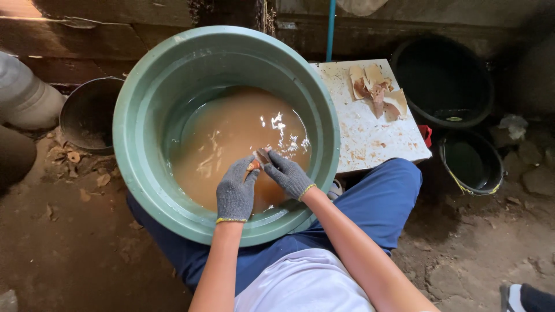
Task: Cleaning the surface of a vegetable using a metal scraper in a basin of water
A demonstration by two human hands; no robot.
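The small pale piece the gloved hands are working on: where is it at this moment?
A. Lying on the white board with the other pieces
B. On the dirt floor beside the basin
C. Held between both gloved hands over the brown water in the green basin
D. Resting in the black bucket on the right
C: the left hand and right hand pinch the small pale piece together above the brown water inside the green basin.

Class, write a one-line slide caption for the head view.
Two grey-gloved hands, left hand and right hand, hold a small brownish piece over a green plastic basin.

Smooth plastic basin [139, 104], knitted cloth gloves, rough dirt floor [63, 248].
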